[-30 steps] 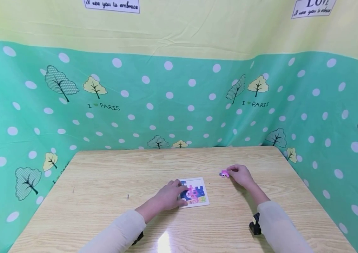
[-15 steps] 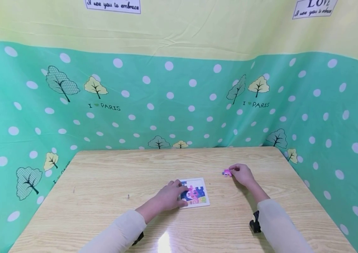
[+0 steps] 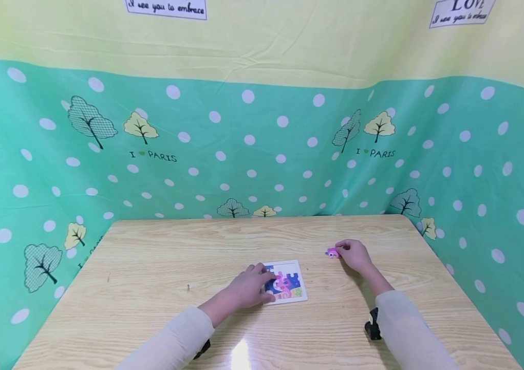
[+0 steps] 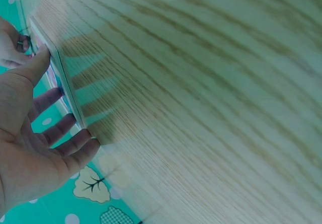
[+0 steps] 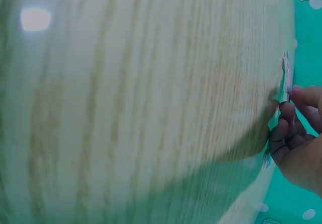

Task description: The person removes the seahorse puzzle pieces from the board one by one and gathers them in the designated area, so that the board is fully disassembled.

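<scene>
A white-framed jigsaw [image 3: 294, 280] with a pink animal on dark blue lies flat near the middle of the wooden table. My left hand [image 3: 242, 289] rests on its left side, thumb near the lower corner and fingers spread along the frame. The left wrist view shows the thumb and extended fingertips of this hand [image 4: 37, 141] touching the frame edge [image 4: 69, 85]. Farther back and to the right, my right hand [image 3: 356, 257] pinches a small pink piece [image 3: 332, 253] with an eye printed on it. In the right wrist view, this hand [image 5: 302, 143] has thumb and index finger together, other fingers curled.
The wooden table [image 3: 174, 252] carries a small dark mark [image 3: 188, 288] left of the jigsaw. A polka-dot curtain [image 3: 248, 139] hangs behind the table and along its sides. Black wrist-worn devices [image 3: 373, 325] sit under both forearms.
The pink piece has shifted slightly to the right and looks a little turned in my right hand's pinch. My left hand and the jigsaw have stayed in place.
</scene>
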The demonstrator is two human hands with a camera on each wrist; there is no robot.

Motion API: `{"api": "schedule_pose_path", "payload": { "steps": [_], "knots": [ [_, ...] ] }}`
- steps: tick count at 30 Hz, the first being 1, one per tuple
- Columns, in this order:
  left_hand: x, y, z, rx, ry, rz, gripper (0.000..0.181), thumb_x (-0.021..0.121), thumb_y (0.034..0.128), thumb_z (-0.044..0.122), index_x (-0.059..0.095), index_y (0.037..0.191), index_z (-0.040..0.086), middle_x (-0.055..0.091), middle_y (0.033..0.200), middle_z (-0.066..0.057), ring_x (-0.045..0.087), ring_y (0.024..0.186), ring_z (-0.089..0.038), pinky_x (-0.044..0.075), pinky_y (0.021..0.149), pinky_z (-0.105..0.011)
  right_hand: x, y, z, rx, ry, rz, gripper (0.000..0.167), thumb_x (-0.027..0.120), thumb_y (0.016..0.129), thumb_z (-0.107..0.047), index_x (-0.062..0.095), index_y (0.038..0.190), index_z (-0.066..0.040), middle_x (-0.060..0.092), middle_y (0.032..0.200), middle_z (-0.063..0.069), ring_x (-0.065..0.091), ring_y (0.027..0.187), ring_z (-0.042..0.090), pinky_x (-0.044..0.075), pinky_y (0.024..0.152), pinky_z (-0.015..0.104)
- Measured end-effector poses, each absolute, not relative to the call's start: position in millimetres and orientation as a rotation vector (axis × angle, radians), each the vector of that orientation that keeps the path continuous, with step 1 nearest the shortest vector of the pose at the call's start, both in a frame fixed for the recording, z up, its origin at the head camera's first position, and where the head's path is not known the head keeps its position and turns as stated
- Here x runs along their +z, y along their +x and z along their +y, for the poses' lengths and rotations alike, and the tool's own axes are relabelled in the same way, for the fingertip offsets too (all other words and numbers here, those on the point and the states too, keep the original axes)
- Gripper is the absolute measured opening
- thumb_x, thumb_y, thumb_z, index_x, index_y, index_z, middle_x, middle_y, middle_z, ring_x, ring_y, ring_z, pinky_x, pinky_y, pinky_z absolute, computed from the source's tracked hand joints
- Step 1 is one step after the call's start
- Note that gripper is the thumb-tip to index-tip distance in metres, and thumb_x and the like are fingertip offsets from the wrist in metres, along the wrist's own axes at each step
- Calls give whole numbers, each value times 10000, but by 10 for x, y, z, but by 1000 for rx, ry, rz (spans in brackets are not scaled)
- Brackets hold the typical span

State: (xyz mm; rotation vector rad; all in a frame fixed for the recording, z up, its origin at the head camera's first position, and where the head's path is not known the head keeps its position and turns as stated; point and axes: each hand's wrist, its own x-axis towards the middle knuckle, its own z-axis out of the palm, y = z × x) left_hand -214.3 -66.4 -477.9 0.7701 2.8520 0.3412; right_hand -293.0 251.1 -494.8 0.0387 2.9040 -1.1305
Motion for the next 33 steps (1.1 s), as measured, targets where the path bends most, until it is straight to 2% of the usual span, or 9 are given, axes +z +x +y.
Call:
{"api": "schedule_pose_path", "payload": {
  "steps": [8,16,33],
  "knots": [
    [-4739,-2132,-658,337,759,2847,577,641,826,491,529,1326,227,517,1232,-41,489,1072,-197,464,930,-380,-4902,-2905,2515,-1137,0,2833,394,680,838,-173,607,1143,66,627,1048,200,575,930,271,497,798,375],
    [-4750,-2139,-661,340,767,2847,577,642,825,493,531,1325,228,521,1218,-37,489,1058,-189,468,921,-373,-4916,-2912,2526,-1026,-88,2883,351,645,852,-103,606,1146,84,628,1076,227,580,1001,328,472,890,459],
    [-4758,-2133,-663,336,781,2852,578,632,827,504,533,1324,225,519,1228,-39,490,1065,-194,470,916,-374,-4942,-2962,2599,-930,-126,2958,323,612,868,-78,602,1139,97,614,1067,249,571,1015,379,467,898,485]
  ]
}}
